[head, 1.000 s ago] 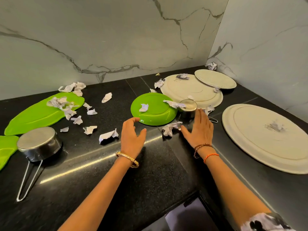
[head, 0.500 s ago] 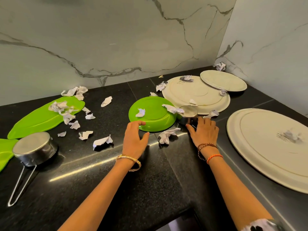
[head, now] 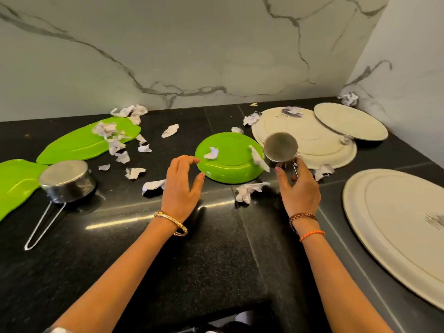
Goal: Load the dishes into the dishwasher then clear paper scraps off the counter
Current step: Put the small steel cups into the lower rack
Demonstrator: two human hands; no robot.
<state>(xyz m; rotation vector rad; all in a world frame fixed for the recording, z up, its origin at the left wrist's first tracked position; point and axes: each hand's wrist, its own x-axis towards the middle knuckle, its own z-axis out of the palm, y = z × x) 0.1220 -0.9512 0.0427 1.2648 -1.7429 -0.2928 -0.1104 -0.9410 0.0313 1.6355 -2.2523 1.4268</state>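
My right hand (head: 299, 188) grips a small steel measuring cup (head: 280, 150), lifted off the black counter (head: 216, 260) and tipped so its round base faces me. My left hand (head: 181, 186) hovers with relaxed fingers at the near left rim of an upturned round green plate (head: 230, 164), holding nothing. Two paper scraps lie on that plate, one (head: 212, 153) near its left side. A crumpled scrap (head: 247, 191) lies on the counter between my hands, another scrap (head: 152, 186) just left of my left hand.
A larger steel cup with a wire handle (head: 67, 180) sits upside down at left beside two green leaf-shaped trays (head: 79, 145). Three cream plates stand at right: a big one (head: 394, 227), a middle one (head: 310, 135), a small one (head: 348, 121). Several scraps litter the counter.
My right hand has closed round the small steel cup and raised it off the counter, tilting it. My left hand moved slightly toward the green plate's rim.
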